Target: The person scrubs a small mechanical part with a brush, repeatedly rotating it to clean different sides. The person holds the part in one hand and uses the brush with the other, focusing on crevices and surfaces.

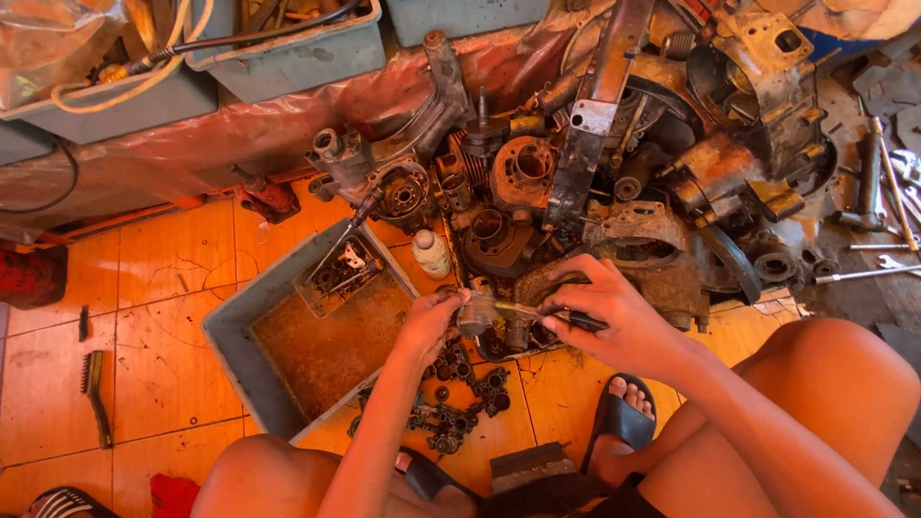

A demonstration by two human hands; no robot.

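- A heap of rusty engine parts [662, 173] crowds the floor just beyond the hands.
- A grey tray [235, 336] sits to the left; a small white bottle [431, 253] stands beside it.
- The left hand [434, 321] pinches a small metal part [477, 313].
- The right hand [604, 312] grips a dark-handled tool [547, 315], lying roughly level and pointing left into the part.

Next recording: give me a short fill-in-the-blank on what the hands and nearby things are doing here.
1. The left hand grips a small metal part while the right hand works on it with a ____.
2. The grey tray beside the left arm sits on an ____ tiled floor.
3. A pile of small dark ____ lies below the hands.

Missing words: tool; orange; metal parts
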